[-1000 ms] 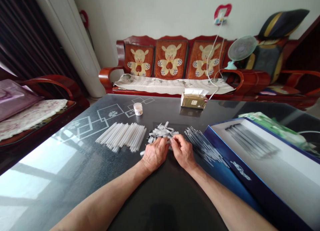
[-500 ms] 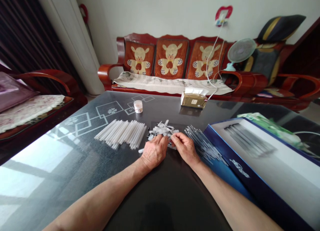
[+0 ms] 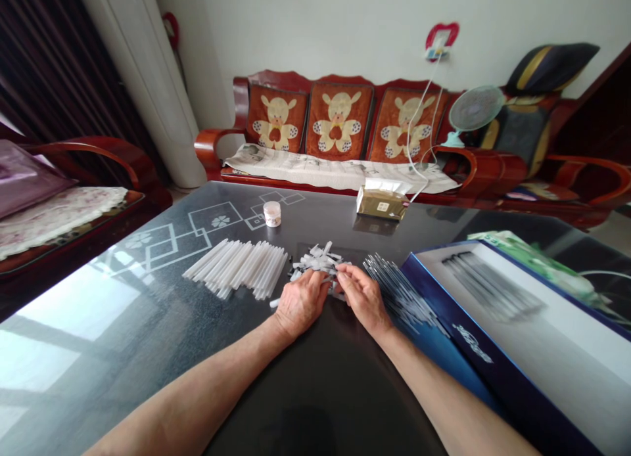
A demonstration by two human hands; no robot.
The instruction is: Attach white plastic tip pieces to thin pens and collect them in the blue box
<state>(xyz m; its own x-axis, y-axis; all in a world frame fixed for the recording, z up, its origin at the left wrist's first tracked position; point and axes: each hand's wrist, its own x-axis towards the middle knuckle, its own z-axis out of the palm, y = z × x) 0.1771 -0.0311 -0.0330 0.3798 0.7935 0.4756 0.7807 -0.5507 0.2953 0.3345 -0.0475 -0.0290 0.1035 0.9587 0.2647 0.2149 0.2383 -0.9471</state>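
Observation:
My left hand [image 3: 303, 301] is closed at the near edge of a pile of small white and dark plastic pieces [image 3: 320, 255]. Its fingers are curled, and what they grip is hidden. Close beside it, my right hand [image 3: 363, 298] is pinched, thumb against finger, with something too small to name at the tips. White translucent pen barrels [image 3: 239, 265] lie in a row to the left of the pile. To the right of my right hand lies a bundle of thin pen refills [image 3: 401, 295]. One short white piece [image 3: 275, 303] rests by my left wrist.
A blue-edged white box [image 3: 557, 351] at the right holds several dark-tipped thin sticks [image 3: 486, 282], with a green plastic bag [image 3: 542, 259] behind it. Farther back on the dark table [image 3: 315, 370] stand a small round tub [image 3: 272, 214] and a tissue box [image 3: 382, 202].
Both hands stay at the pile with only slight finger movement; the right fingers have shifted a little. The whole view has tipped slightly.

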